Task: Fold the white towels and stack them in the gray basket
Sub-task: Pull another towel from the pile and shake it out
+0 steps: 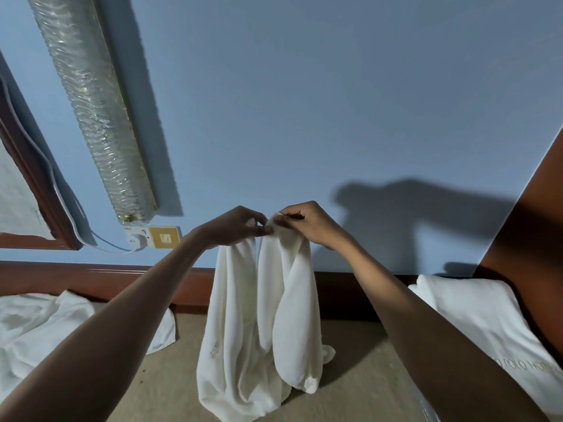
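Left hand (240,226): raised in front of the wall, thumb and fingertips pinching the top edge of the towel.
Right hand (307,223): just beside the left, almost touching it, fingers curled and pinching the same top edge.
Towel (253,330): white, soft, faintly nubby cloth. It hangs from both hands in long rounded vertical folds, and its lower end is bunched on the tan surface.
Surface (365,376): flat, matte, tan, with a fine weave. I cannot tell whether it is a bed or the floor.
Cloth pile (36,324): white and crumpled, lying loose on the left, well apart from the held towel.
Folded cloth (475,318): white, thick, smooth-edged, on the right, with pale lettering too small to read.
Rail (91,278): reddish-brown glossy wood running along the foot of the wall.
Wall (335,86): plain matte blue, bearing the shadow of the arms.
Duct (91,108): crinkled silver foil tube fixed to the wall, upper left.
Socket (152,237): white and gold plate below the duct, with a white cable plugged in.
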Demonstrator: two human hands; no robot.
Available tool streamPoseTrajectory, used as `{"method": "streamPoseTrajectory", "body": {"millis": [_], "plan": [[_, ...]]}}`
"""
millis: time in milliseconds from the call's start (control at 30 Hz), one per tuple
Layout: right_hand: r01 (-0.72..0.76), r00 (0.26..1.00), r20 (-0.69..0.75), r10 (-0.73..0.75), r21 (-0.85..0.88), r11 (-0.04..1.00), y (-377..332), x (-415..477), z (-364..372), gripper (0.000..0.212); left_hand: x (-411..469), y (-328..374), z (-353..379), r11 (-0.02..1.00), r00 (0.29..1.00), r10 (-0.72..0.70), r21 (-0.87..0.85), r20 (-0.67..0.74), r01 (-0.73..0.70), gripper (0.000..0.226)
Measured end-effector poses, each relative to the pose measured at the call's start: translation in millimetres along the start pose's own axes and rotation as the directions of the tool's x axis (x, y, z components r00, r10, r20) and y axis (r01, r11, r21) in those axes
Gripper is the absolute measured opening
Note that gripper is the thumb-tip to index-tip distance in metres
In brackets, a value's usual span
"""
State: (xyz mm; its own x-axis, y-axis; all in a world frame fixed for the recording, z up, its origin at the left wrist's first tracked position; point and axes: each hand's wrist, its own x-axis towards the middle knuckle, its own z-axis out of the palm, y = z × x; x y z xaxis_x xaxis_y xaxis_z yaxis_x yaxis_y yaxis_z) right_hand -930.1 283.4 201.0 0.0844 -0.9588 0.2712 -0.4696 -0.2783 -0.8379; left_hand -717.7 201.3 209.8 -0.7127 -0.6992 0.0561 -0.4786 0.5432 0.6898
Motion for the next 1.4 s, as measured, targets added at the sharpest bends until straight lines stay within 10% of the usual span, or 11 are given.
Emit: {"method": "streamPoseTrajectory", "body": {"millis": [600, 833, 933, 1033, 1400], "plan": [[-0.355, 0.908, -0.344, 0.240, -0.326, 0.876, 75.8, -21.4, 27.1, 0.011, -1.8, -32.5, -11.1, 0.905, 0.814, -0.241, -0.425, -0.528, -0.007, 0.032], [-0.155, 0.933, -0.348, 0.094, -0.152, 0.976, 40.6, -9.8, 1.5, 0.031, -5.8, -52.3, -11.5, 0.920, 0.815, -0.383, -0.258, -0.434, 0.295, 0.039], [-0.086, 0.979, -0.197, 0.060, -0.126, 0.988, 12.7, -2.5, 4.3, 0.027, -0.7, -34.0, 9.8, 0.969, 0.962, -0.205, -0.173, -0.178, 0.175, 0.066], [-0.019, 0.994, -0.108, -0.010, -0.261, 0.965, 0.7, 0.6, 7.1, 0.018, 6.3, -10.5, 24.7, 0.984, 0.996, -0.066, -0.160, 0.065, 0.076, 0.027], [-0.204, 0.975, -0.169, 0.147, -0.398, 0.894, 57.1, -33.4, -5.6, 0.016, 13.8, 2.1, 9.7, 0.964, 0.986, -0.011, -0.265, -0.168, -0.034, 0.042]]}}
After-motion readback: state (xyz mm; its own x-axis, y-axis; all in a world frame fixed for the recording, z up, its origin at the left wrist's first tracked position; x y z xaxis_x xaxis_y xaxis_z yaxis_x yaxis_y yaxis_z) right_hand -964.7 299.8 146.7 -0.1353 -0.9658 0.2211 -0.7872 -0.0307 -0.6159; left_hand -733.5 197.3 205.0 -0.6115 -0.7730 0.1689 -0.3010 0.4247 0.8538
